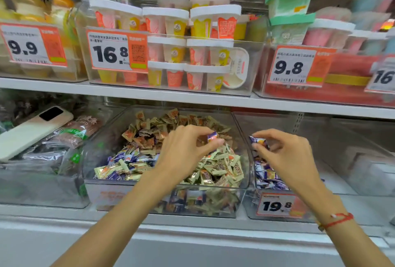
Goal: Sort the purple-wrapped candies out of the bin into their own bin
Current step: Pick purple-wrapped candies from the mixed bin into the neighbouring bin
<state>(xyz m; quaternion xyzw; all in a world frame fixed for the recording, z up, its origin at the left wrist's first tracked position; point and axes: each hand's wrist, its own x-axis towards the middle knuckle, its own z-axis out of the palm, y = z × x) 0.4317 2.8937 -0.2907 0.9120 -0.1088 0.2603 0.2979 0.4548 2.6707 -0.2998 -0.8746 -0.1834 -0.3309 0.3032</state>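
A clear mixed bin (245, 155) on the lower shelf holds a heap of gold, orange and purple-wrapped candies. My left hand (183, 155) hovers over its middle and pinches one purple-wrapped candy (212, 136) between thumb and fingers. My right hand (286, 155) is over the clear bin to the right (251, 204) and pinches another purple candy (259, 141). That right bin holds a pile of purple-wrapped candies (267, 176) near its front. More purple candies (126, 155) lie at the left side of the mixed heap.
A 19.8 price tag (277, 205) hangs on the right bin's front. A phone (34, 130) lies on packets in the left bin. The shelf above (192, 98) carries clear bins of pudding cups with price tags. A red cord circles my right wrist (339, 219).
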